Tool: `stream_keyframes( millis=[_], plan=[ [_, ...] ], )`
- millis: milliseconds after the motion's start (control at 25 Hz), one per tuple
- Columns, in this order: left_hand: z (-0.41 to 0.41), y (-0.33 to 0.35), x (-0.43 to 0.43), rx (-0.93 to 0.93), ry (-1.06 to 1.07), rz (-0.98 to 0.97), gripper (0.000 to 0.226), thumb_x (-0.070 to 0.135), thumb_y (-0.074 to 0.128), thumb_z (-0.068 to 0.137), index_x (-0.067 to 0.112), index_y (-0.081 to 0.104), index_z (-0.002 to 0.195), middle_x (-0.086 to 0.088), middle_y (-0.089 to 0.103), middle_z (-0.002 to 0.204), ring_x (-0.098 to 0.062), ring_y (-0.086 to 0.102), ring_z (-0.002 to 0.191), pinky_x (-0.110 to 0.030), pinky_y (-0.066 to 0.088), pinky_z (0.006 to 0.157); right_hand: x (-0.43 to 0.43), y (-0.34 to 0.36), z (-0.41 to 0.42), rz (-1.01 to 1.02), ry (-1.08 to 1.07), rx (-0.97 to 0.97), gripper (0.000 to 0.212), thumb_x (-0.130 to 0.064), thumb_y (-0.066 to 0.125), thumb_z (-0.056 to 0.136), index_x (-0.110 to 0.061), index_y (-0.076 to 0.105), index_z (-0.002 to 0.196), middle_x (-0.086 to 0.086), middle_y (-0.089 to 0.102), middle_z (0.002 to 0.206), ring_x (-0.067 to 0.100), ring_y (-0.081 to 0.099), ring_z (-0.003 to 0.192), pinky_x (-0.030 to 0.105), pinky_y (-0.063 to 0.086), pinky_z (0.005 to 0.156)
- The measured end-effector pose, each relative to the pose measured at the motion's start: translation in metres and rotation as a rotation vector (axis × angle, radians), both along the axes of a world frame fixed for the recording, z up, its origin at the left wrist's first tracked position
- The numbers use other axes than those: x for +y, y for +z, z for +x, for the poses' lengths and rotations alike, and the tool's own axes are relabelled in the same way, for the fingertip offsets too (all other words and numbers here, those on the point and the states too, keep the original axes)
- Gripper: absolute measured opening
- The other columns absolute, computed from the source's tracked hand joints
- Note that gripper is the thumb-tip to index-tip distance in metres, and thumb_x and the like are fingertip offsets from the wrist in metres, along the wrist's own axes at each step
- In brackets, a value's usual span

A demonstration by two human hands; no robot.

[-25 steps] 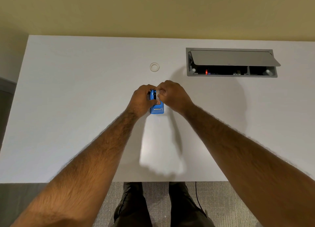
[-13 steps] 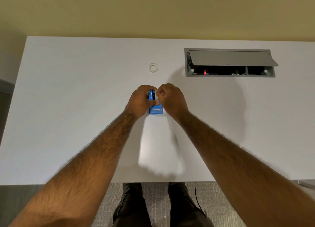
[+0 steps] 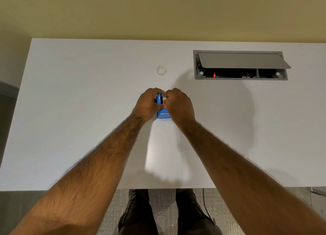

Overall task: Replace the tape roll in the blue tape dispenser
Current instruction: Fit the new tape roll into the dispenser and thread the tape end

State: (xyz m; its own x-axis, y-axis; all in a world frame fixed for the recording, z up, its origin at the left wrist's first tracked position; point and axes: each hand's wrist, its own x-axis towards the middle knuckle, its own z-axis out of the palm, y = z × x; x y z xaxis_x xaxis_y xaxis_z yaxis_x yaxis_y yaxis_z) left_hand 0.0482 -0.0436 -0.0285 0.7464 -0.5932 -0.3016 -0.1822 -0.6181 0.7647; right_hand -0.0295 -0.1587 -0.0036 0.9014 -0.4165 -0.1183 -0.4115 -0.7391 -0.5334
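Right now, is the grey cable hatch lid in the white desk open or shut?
Open: the grey cable hatch lid is tilted up, exposing the dark compartment beneath.

Dim, warm overhead light; soft shadows on surface (image 3: 74,111) right of hands, glare patch near edge, wide-angle bending at corners.

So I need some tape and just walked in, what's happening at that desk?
A person is working on the blue tape dispenser on the white desk. The left hand steadies it while the right hand works at something white at its top. A white tape ring lies apart, farther back on the desk.
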Motion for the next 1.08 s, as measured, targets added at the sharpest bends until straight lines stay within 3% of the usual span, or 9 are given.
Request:
stream_keyframes(
  millis=[240, 480, 640, 840, 1080],
  plan=[
    [0.001, 0.0, -0.001, -0.011, -0.011, 0.017, 0.04, 0.016, 0.08, 0.075, 0.019, 0.063, 0.112, 0.0, 0.063, 0.108, -0.022, 0.062, 0.093, -0.034, 0.051, 0.087, -0.008, 0.003, 0.011, -0.076, 0.096, -0.014, 0.019, -0.02, 0.051, 0.097, -0.006, 0.061, 0.087, 0.002, 0.051, 0.077, 0.016, 0.049, 0.068, 0.026, 0.036, 0.065],
    [0.003, -0.006, 0.0, -0.005, 0.004, 0.018, 0.043, 0.019, 0.084, 0.072, 0.026, 0.062, 0.108, 0.006, 0.061, 0.104, -0.017, 0.061, 0.087, -0.026, 0.048, 0.079, -0.021, 0.004, 0.015, 0.037, 0.161, 0.018, 0.021, -0.015, 0.046, 0.094, -0.006, 0.065, 0.095, 0.011, 0.064, 0.091, 0.022, 0.058, 0.077, 0.033, 0.048, 0.071],
    [0.004, -0.008, 0.001, 0.026, 0.026, 0.007, 0.042, 0.022, 0.084, 0.071, 0.032, 0.06, 0.104, 0.009, 0.061, 0.102, -0.007, 0.059, 0.082, -0.015, 0.041, 0.072, -0.026, 0.004, 0.014, -0.054, 0.279, 0.073, 0.021, -0.016, 0.049, 0.092, -0.004, 0.066, 0.097, 0.013, 0.063, 0.089, 0.022, 0.055, 0.073, 0.033, 0.048, 0.069],
    [0.005, -0.008, 0.002, 0.029, 0.032, 0.006, 0.045, 0.019, 0.084, 0.071, 0.026, 0.063, 0.109, 0.006, 0.063, 0.106, -0.012, 0.061, 0.086, -0.019, 0.043, 0.076, -0.031, 0.01, 0.011, -0.076, 0.368, 0.075, 0.02, -0.019, 0.053, 0.091, -0.004, 0.066, 0.097, 0.013, 0.063, 0.088, 0.025, 0.059, 0.075, 0.037, 0.05, 0.069],
    [0.004, -0.004, 0.001, 0.016, 0.02, 0.007, 0.04, 0.016, 0.082, 0.072, 0.025, 0.062, 0.105, 0.005, 0.062, 0.103, -0.015, 0.061, 0.085, -0.024, 0.047, 0.079, -0.023, 0.012, 0.008, -0.264, 0.416, -0.078, 0.01, -0.008, 0.062, 0.086, 0.001, 0.061, 0.082, 0.017, 0.06, 0.071, 0.022, 0.042, 0.059, 0.029, 0.034, 0.056]
  ],
)
